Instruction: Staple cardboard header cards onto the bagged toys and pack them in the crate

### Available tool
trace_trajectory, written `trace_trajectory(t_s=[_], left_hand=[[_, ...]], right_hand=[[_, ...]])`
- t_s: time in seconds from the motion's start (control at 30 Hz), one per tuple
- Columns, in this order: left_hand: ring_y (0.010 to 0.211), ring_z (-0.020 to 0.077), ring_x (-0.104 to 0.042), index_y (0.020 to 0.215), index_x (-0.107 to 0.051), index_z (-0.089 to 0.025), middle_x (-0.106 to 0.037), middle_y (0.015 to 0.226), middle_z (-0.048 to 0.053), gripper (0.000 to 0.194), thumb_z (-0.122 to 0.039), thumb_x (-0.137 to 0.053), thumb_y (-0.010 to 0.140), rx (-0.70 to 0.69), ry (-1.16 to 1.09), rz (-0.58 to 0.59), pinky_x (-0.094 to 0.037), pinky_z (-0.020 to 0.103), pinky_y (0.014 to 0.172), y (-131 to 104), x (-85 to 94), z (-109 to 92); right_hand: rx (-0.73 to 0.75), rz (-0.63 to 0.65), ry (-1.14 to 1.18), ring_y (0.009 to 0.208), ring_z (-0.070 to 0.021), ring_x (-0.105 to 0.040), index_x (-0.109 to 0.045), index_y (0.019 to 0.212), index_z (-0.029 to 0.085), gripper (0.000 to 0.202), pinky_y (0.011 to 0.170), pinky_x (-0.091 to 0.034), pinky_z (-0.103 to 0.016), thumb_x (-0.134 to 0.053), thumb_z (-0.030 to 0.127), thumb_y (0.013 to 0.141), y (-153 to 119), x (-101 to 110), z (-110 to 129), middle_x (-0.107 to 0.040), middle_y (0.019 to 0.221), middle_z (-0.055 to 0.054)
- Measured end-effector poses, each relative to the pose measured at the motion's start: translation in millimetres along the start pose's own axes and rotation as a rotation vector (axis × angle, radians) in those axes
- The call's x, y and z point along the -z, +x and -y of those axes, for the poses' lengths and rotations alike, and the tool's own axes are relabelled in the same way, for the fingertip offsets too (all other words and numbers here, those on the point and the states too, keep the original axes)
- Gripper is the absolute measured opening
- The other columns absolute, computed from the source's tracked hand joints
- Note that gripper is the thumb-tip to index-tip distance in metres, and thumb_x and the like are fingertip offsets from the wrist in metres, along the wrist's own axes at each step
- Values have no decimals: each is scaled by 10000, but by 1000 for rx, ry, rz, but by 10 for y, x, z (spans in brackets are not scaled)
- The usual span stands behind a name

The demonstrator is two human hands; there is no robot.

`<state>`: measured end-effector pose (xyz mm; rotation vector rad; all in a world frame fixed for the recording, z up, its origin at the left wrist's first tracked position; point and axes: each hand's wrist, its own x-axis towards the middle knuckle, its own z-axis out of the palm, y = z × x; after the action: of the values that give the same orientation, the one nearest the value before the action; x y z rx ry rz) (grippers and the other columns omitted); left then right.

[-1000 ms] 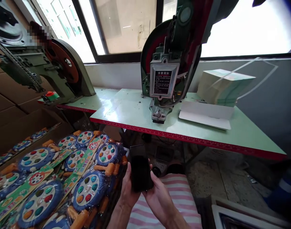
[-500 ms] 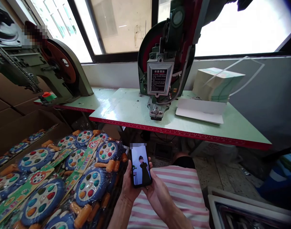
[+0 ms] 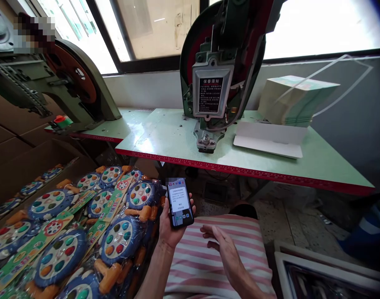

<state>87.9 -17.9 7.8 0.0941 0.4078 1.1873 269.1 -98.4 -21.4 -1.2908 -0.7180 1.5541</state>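
A black smartphone (image 3: 181,207) rests in my left hand (image 3: 169,232), which is wrapped round it with fingertips showing at its right edge. Its lit screen shows a white pop-up box over small app icons. My right hand (image 3: 222,249) is apart from the phone, to its right, held over the pink-and-white striped cloth (image 3: 190,274) on my lap. Its fingers are loosely bent and spread, with nothing in them.
Bagged blue toys (image 3: 121,241) with orange hammers fill a box at the left. Ahead, a green press machine (image 3: 211,91) stands on a pale table (image 3: 165,133) with a red edge. A card stack (image 3: 298,99) and folded white card (image 3: 267,141) lie right. A white-rimmed bin (image 3: 317,265) stands lower right.
My right hand has let go of the phone and moved away to the right. The screen has changed from a cartoon figure to a pop-up box. The view has shifted slightly.
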Motion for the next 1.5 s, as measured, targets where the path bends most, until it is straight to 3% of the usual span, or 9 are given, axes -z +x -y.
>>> trace_trajectory(t_s=[0.13, 0.33, 0.6, 0.77, 0.9, 1.07, 1.5], left_hand=[[1237, 297, -655, 1529, -477, -147, -612, 1445, 198, 592, -497, -428, 1054, 3, -1, 16, -423, 489, 1133, 18, 38, -24], [1219, 292, -661, 1554, -437, -138, -631, 1424, 194, 612, -493, -419, 1056, 21, 2, 11, -436, 476, 1119, 12, 51, -7], [1233, 303, -654, 1585, -385, -144, -632, 1419, 203, 638, -497, -414, 1054, 22, 18, 22, -459, 471, 1101, 2, 55, 28], [1208, 306, -670, 1576, -401, -130, -650, 1395, 206, 639, -500, -403, 1055, 31, 34, 28, -455, 487, 1106, 4, 84, 32], [1216, 308, -666, 1542, -460, -131, -650, 1396, 201, 614, -499, -420, 1052, 39, 26, 26, -436, 502, 1123, 6, 94, 23], [1256, 345, -639, 1525, -489, -149, -651, 1393, 203, 594, -500, -434, 1049, 43, 24, 39, -431, 572, 1114, 8, 98, 9], [1262, 333, -638, 1521, -497, -163, -652, 1397, 189, 584, -502, -426, 1052, 49, 23, 42, -425, 557, 1129, 11, 112, 16]], right_hand=[[210, 22, -245, 840, -220, -645, -753, 1169, 176, 506, 754, -508, -324, -488, 575, 1009, 17, -58, 175, -750, 969, -109], [547, 167, -850, 601, -148, -583, -581, 1465, 226, 474, 634, -392, -256, -427, 420, 1061, 4, -258, 426, -687, 693, -17], [672, 120, -1202, 578, -169, -639, -498, 1531, 253, 516, 551, -272, -271, -461, 424, 1046, 101, -512, 408, -771, 754, -66], [673, 107, -1211, 567, -167, -641, -503, 1528, 255, 521, 549, -267, -270, -463, 444, 1044, 114, -511, 382, -776, 757, -69], [629, 108, -1111, 550, -156, -618, -528, 1507, 229, 513, 581, -300, -262, -444, 462, 1057, 93, -435, 333, -727, 665, -28], [596, 120, -1006, 589, -157, -620, -578, 1460, 198, 492, 624, -347, -261, -433, 455, 1066, 60, -363, 254, -716, 691, -23], [590, 118, -995, 569, -155, -610, -577, 1463, 201, 488, 603, -333, -259, -430, 446, 1068, 63, -382, 259, -714, 686, -26]])
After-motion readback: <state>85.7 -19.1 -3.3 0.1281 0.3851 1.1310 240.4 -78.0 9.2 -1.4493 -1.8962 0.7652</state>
